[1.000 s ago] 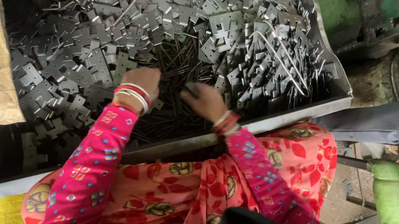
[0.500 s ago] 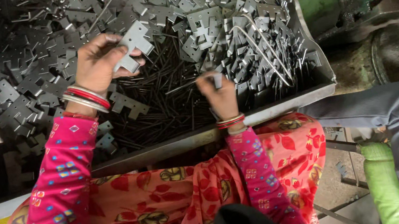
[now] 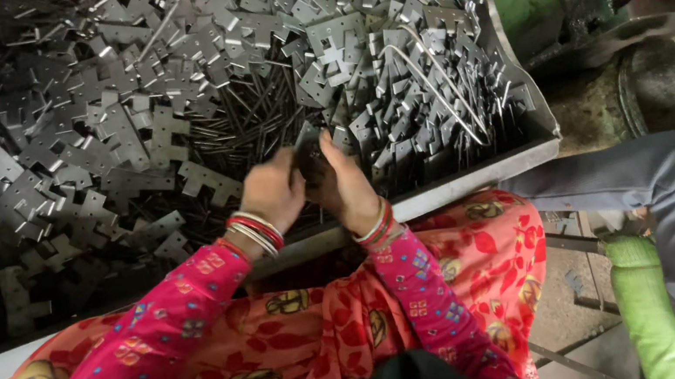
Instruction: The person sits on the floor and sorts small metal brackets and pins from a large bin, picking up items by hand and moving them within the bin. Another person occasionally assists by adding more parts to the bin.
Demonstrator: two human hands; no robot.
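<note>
Metal tray [image 3: 477, 183] heaped with flat plates [image 3: 168, 108], left hand [image 3: 272, 192], right hand [image 3: 347, 184] clamped together on one plate [image 3: 310, 151]

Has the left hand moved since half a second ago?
Yes. The left hand has come in from over the heaped metal plates toward the tray's near rim, and now meets the right hand.
</note>
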